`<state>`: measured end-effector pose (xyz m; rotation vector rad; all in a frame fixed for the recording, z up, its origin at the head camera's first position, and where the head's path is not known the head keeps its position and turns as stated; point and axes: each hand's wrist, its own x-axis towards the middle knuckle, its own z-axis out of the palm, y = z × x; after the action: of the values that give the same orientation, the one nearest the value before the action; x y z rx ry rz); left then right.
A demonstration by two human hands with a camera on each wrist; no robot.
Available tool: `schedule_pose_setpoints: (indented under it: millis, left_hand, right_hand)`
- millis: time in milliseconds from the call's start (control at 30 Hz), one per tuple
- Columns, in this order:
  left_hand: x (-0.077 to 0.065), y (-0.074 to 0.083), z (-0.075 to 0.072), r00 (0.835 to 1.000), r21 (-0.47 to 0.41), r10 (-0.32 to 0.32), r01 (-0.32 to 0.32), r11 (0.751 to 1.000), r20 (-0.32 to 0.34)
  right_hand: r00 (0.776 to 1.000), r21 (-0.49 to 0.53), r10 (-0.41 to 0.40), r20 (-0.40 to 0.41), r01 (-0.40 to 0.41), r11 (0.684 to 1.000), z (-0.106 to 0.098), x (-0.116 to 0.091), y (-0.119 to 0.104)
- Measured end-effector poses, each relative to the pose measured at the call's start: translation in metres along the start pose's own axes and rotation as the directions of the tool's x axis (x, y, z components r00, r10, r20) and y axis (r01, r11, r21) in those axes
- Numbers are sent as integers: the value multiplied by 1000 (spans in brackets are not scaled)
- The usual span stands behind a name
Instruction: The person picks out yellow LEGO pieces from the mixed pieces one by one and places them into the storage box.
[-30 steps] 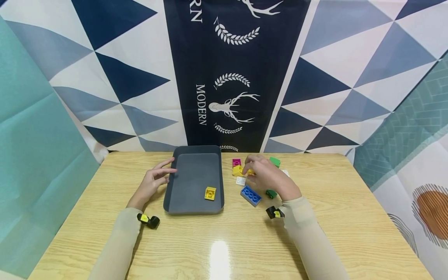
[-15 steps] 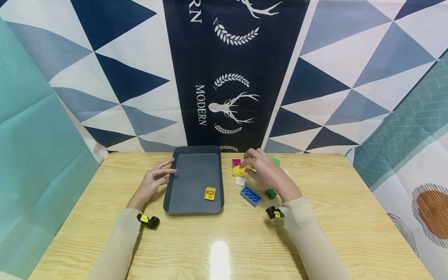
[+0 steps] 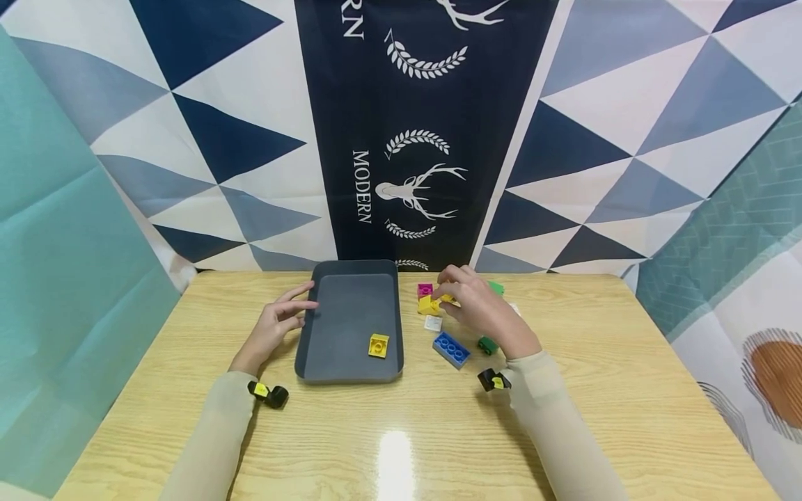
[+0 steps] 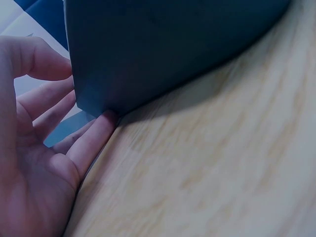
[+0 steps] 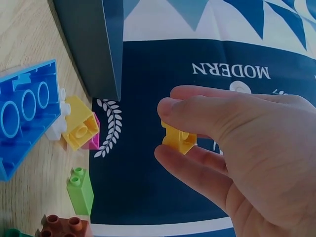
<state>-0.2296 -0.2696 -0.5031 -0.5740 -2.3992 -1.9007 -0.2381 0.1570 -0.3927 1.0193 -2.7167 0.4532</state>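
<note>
In the head view a dark grey tray (image 3: 347,306) lies on the table, with one yellow brick (image 3: 378,346) inside near its front right corner. My left hand (image 3: 273,327) rests its fingertips on the tray's left side, fingers mostly straight; the left wrist view has the thumb (image 4: 52,64) against the tray wall too. Right of the tray, my right hand (image 3: 479,306) pinches a small yellow brick (image 5: 177,139) between thumb and fingers, above the loose bricks. Close below it are another yellow brick (image 3: 428,305), a magenta one (image 3: 425,290) and a white one (image 3: 433,323).
A long blue brick (image 3: 451,349) and a dark green brick (image 3: 487,345) lie nearer the front. Light green (image 3: 496,287) and white (image 3: 514,307) pieces sit partly behind my right hand. The right wrist view adds a brown brick (image 5: 64,227). Patterned cloth stands behind the table.
My right hand has risen slightly from the loose bricks, bringing the pinched yellow brick up. My left hand and the tray stay where they were.
</note>
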Motion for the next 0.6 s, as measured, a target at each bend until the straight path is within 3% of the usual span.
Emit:
schedule_pose_setpoints:
  millis: [600]
  left_hand:
    - [1, 1, 2, 1000, -5, 0, 0, 1000, -6]
  right_hand:
    - [999, 9, 31, 30, -31, 999, 1, -6, 7]
